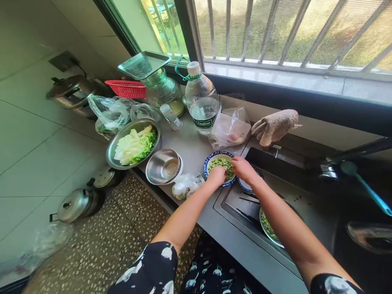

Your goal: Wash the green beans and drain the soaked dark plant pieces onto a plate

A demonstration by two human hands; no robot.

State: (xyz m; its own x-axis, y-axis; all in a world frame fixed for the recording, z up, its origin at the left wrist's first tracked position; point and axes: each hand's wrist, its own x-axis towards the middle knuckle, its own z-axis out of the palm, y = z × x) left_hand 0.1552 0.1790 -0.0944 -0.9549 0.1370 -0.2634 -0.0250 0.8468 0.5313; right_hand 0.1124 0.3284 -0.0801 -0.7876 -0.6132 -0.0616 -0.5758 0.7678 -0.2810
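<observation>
At the centre of the frame both hands meet over a blue-rimmed white ceramic bowl of shelled green beans (221,166), which sits at the sink's edge within easy reach. The left hand (217,175) curls on the near rim, apparently steadying it; whether its grip encloses anything I cannot tell. The right hand (241,167) rests fingers-down on the beans, possibly pinching some. Left of the bowl, the grey tabletop (190,149) carries an empty steel bowl (163,165) and a steel basin of cut cabbage (134,143), beneath a barred window (290,32).

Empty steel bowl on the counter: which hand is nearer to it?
Left. The left hand rests on the near rim of the bean bowl, just right of the steel bowl. The right hand is at the bean bowl's far side.
</observation>
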